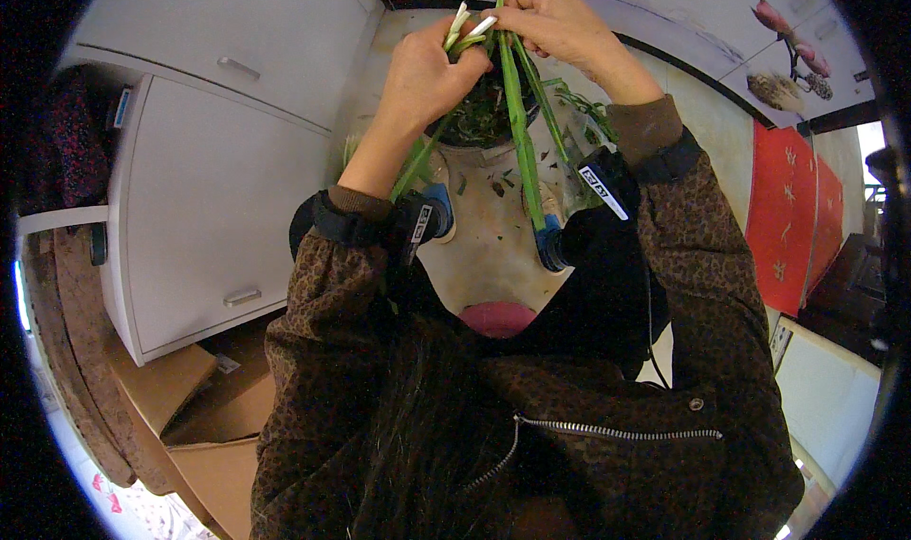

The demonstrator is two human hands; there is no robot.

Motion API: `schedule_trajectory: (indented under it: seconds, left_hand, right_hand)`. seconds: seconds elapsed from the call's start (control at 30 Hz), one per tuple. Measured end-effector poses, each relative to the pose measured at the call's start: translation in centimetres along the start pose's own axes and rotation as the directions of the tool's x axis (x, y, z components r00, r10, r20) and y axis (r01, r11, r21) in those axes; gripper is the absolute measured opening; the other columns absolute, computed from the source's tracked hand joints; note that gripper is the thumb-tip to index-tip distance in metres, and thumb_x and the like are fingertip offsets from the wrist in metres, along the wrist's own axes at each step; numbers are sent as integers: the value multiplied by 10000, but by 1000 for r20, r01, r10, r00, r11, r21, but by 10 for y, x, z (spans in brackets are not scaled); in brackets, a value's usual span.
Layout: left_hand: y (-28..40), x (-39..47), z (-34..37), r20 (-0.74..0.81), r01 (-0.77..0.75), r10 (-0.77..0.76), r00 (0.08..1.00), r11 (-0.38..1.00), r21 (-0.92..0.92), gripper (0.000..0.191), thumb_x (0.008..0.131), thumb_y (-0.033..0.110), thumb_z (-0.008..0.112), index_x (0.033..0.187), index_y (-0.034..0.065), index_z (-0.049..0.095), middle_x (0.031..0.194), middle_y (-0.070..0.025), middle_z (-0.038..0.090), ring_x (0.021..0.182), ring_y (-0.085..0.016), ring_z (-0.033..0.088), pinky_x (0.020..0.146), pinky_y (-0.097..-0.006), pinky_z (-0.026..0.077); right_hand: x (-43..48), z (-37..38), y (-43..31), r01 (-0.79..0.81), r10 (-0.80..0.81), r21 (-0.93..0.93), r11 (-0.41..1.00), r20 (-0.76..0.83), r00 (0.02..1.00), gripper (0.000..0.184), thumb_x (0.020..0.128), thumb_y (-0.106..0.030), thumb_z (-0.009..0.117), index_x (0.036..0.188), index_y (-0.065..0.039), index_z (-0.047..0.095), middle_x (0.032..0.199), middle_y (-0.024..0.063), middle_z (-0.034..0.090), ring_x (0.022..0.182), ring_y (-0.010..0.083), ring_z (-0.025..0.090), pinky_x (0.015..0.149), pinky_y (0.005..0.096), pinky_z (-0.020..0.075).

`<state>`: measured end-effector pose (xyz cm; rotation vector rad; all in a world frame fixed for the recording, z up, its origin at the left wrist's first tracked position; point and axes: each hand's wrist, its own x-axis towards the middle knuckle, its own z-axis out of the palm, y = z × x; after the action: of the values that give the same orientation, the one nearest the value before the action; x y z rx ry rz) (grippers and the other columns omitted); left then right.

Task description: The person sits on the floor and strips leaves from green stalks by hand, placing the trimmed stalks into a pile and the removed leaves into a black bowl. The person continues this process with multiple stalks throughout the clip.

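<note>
My left hand [435, 70] is closed around several green stalks with white cut ends [461, 31], which point up between thumb and fingers; their leaves hang below the wrist. Beside it, my right hand [559, 27] pinches a long green leaf [521, 134] near the top; this leaf hangs down towards my right shoe. The two hands are close together above a dark round bucket or pot [491, 141], which holds dark plant scraps and leaves. More green leaves [587, 109] lie in a clear plastic bag to the right of it.
Leaf bits [500, 183] lie on the floor between my shoes. A pink round object [498, 319] is below me. White cabinets [213, 205] stand at left, with cardboard [228, 405] below them. At right are a red panel with writing [786, 220] and flower-printed cabinet doors [740, 63].
</note>
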<state>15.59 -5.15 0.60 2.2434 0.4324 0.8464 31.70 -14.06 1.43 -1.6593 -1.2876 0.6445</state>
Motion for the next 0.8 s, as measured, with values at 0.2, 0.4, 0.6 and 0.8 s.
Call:
schedule_trajectory:
  seconds: [0.2,0.4,0.6,0.8]
  left_hand:
    - [1,2,2,-51,-25,28,998,999,42,266,713,232,594,902,47,625,718,-182,606,681,-355,594,602,-382,466]
    - [2,5,3,-74,-26,35,997,993,113,241,718,238,593,857,43,617,699,-192,590,664,-372,575,586,-399,458]
    - [0,6,2,-53,-36,43,998,992,118,227,722,241,581,823,41,616,676,-203,573,648,-384,557,580,-415,449]
    - [-2,6,-1,1,-51,51,999,984,173,243,733,260,573,803,31,609,663,-205,567,635,-392,549,575,-430,440]
  right_hand:
    - [-1,4,-2,-24,24,21,999,14,1000,277,808,-330,569,729,-64,576,516,-38,429,431,39,392,392,202,280]
    - [-1,10,-3,-80,81,55,995,-15,997,276,811,-334,564,733,-68,569,510,-34,428,431,42,393,401,197,291]
    - [-2,7,-14,-73,73,45,996,5,997,290,814,-343,584,770,-57,587,563,-29,482,477,42,437,430,189,328]
    - [-7,1,-27,-54,38,-169,984,-93,995,285,810,-274,567,689,-16,553,551,38,487,494,112,428,456,286,333]
